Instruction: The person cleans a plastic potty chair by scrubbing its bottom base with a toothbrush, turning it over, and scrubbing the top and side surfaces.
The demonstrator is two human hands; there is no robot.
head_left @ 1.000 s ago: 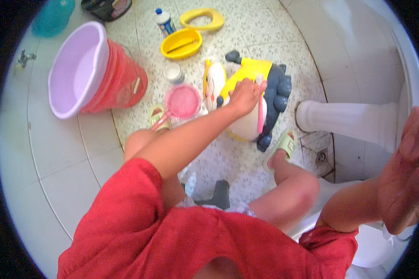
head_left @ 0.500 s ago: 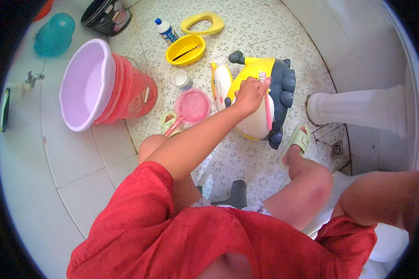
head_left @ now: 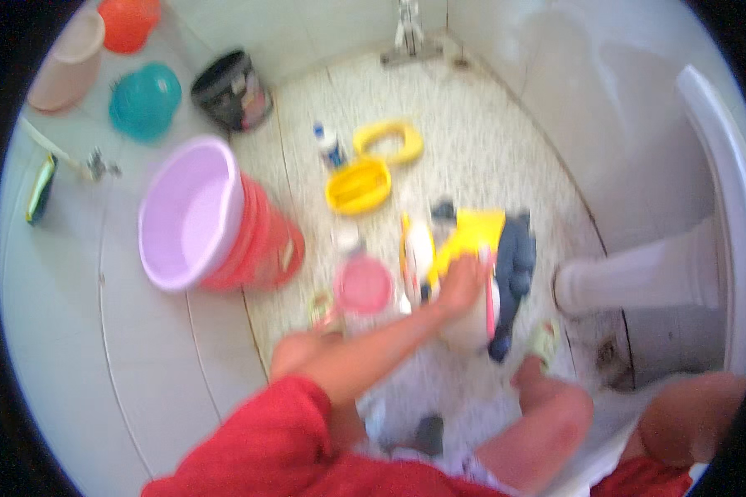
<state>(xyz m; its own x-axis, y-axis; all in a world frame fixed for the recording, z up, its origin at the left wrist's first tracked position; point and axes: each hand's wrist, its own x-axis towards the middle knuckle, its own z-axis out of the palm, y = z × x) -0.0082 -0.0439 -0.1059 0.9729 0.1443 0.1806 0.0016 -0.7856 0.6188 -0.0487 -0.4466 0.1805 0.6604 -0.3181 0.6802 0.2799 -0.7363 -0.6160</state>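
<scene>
My left hand (head_left: 464, 286) is closed around a pink-handled brush (head_left: 490, 306) with pale bristles. It rests over a yellow, white and dark-grey plastic child's potty (head_left: 477, 228) shaped like a cartoon animal, which lies on its side on the floor. Left of the potty stands a round pink tub (head_left: 364, 284), with a small white cup (head_left: 348, 240) just beyond it. My right upper arm (head_left: 692, 418) runs out at the right edge, and the hand on it is out of view. Motion blur hides fine detail.
Farther off are a yellow bowl (head_left: 359, 185), a yellow ring seat (head_left: 389, 142) and a white bottle with a blue cap (head_left: 328, 146). At left, a lilac basin (head_left: 192, 215) tilts on red buckets (head_left: 265, 240). A black bucket (head_left: 232, 91) stands behind; a white pedestal (head_left: 638, 273) rises at right.
The view has tilted upward, so everything sits lower in the picture and more of the far wall shows. My left hand keeps its grip on the brush over the potty.
</scene>
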